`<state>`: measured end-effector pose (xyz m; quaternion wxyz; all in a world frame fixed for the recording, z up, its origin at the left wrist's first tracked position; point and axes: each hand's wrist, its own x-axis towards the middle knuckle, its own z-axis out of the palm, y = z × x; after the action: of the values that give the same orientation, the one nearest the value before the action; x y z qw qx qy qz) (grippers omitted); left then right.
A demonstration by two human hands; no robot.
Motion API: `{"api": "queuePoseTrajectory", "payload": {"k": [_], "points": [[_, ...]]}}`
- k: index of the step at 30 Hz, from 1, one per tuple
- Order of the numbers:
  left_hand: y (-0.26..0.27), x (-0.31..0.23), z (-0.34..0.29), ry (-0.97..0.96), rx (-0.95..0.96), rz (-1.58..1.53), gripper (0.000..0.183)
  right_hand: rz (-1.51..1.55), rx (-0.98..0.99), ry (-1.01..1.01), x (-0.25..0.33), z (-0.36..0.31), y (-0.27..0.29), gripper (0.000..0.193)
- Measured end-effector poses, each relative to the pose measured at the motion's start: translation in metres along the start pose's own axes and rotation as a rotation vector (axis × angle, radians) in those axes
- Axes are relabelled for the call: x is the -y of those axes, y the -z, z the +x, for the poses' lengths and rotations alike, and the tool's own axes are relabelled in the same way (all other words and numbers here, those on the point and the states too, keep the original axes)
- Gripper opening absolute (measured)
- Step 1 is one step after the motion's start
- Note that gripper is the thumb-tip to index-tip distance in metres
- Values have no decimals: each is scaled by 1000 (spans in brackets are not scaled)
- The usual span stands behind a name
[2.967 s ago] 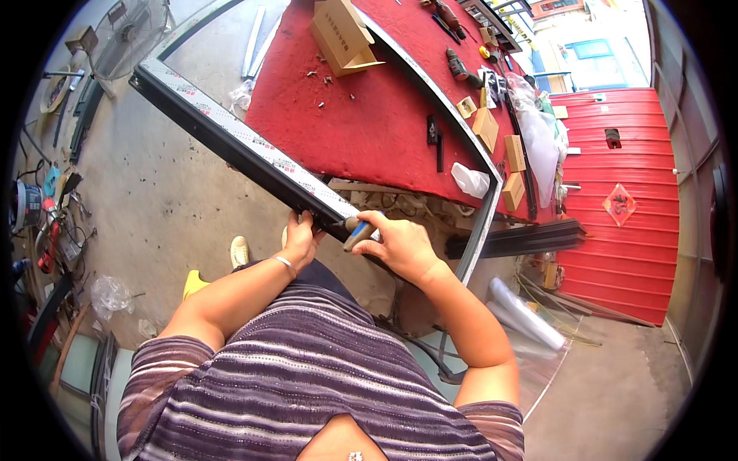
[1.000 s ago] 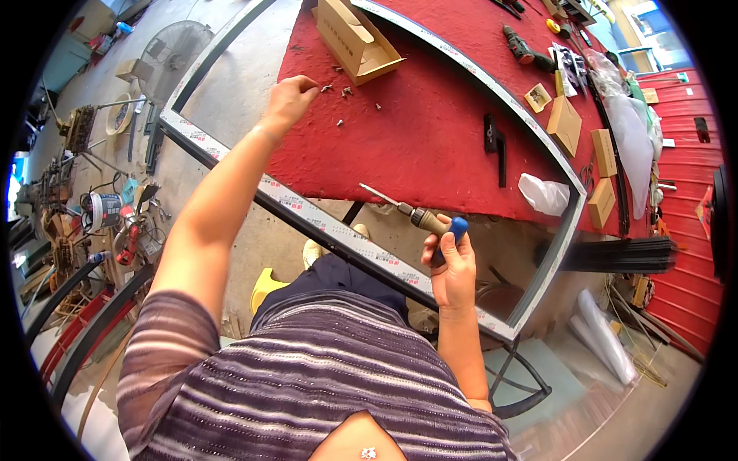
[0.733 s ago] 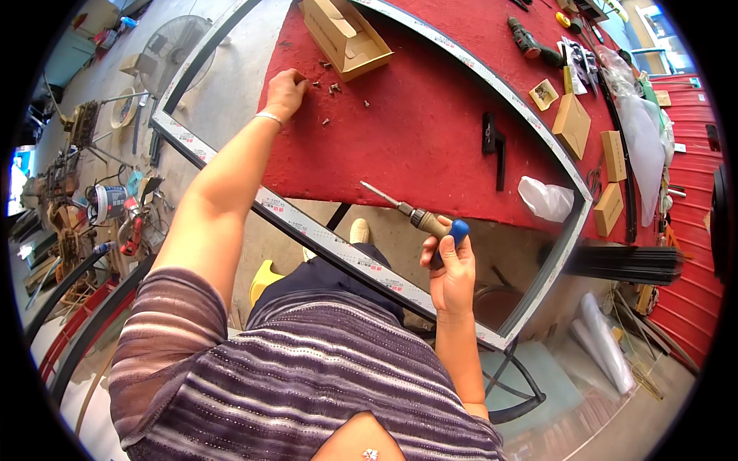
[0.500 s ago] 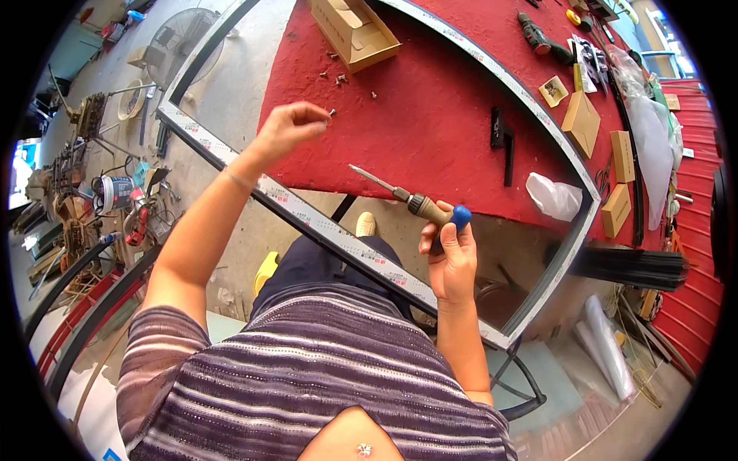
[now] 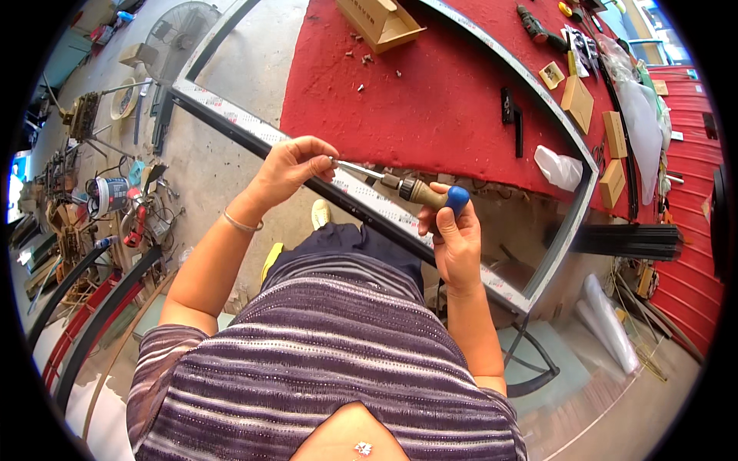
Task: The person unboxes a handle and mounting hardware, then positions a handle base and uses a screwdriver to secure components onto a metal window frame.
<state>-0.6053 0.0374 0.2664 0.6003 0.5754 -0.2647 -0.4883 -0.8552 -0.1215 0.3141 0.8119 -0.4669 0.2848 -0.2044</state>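
My right hand (image 5: 457, 244) is closed round the handle of a screwdriver (image 5: 424, 194), tan with a blue end cap, its shaft pointing left. At the shaft's tip, my left hand (image 5: 294, 170) pinches a small screw (image 5: 332, 160), partly hidden by the fingers. Both hands are above the near bar of a large metal window frame (image 5: 231, 115), which is wrapped in printed white film. Part of this frame lies over a red-covered table (image 5: 430, 115). Several loose screws (image 5: 366, 60) are scattered on the red cloth beyond my hands.
An open cardboard box (image 5: 380, 27) stands at the far side. To the right are a black L-shaped part (image 5: 516, 127), a crumpled white bag (image 5: 560, 167), small cardboard boxes (image 5: 613, 183) and a power drill (image 5: 530, 24). A fan (image 5: 184, 34) stands at the far left.
My left hand has come from over the table toward me, bringing the screw to the screwdriver's tip. My right hand still grips the handle, and the shaft lies flatter. The view has shifted slightly.
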Motion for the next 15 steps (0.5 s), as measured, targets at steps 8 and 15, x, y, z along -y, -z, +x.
{"api": "queuePoseTrajectory", "payload": {"k": [8,15], "points": [[16,-14,-15,-48,87,27,21,-91,62,159,-6,-18,-19,39],[24,-21,-32,-98,152,6,24,-159,23,157,-8,-30,-32,40]]}}
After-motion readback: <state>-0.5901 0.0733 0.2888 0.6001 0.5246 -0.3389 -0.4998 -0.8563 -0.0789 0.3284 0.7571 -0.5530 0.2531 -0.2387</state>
